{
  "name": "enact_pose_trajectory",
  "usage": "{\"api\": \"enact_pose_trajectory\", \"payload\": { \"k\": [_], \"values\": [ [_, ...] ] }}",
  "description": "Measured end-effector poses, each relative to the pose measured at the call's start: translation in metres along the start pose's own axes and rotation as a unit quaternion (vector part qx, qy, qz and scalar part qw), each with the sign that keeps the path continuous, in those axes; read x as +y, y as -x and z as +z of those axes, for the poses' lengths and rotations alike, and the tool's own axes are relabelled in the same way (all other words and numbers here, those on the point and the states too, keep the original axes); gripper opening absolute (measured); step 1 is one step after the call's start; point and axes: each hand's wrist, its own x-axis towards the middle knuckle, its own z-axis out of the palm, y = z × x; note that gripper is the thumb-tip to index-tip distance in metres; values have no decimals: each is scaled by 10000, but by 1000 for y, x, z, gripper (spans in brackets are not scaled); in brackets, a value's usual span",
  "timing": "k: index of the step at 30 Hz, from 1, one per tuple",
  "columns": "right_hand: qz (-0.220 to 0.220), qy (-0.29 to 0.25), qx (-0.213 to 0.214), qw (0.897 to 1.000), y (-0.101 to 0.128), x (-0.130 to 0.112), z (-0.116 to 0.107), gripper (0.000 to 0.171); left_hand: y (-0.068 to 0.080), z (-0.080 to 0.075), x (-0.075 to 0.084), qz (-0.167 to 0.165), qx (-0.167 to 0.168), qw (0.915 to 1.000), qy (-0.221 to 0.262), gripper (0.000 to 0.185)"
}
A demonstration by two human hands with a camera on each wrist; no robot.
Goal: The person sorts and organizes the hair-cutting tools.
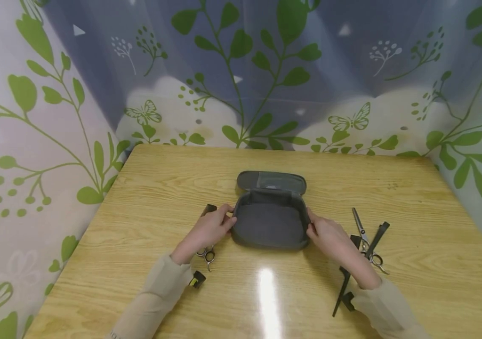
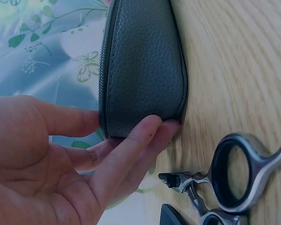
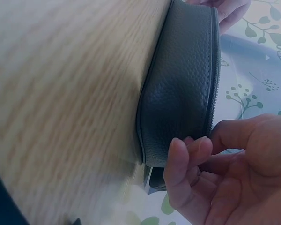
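Note:
A grey leather zip case [image 1: 270, 226] lies open in the middle of the wooden table [image 1: 160, 183], its lid [image 1: 271, 181] folded back. My left hand [image 1: 229, 220] holds the case's left end. In the left wrist view the thumb lies on the zip rim and the fingers [image 2: 150, 133] press the lower corner of the case [image 2: 145, 65]. My right hand [image 1: 314, 229] holds the right end. In the right wrist view its curled fingers [image 3: 189, 145] touch the side of the case [image 3: 182, 93], with the thumb at the zip.
Silver scissors [image 1: 365, 245] and a black comb [image 1: 378, 235] lie to the right of the case, and another black comb [image 1: 342, 287] lies by my right wrist. A second pair of scissors [image 1: 207, 256] [image 2: 234, 178] lies under my left wrist, beside small black pieces [image 1: 197, 279]. Leaf-patterned walls surround the table.

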Motion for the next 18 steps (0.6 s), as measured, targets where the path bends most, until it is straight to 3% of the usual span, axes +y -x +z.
{"api": "enact_pose_trajectory", "payload": {
  "k": [18],
  "values": [
    [-202,49,164,9997,10,0,2,51,8,4,1,43,93,9999,-106,35]
  ]
}}
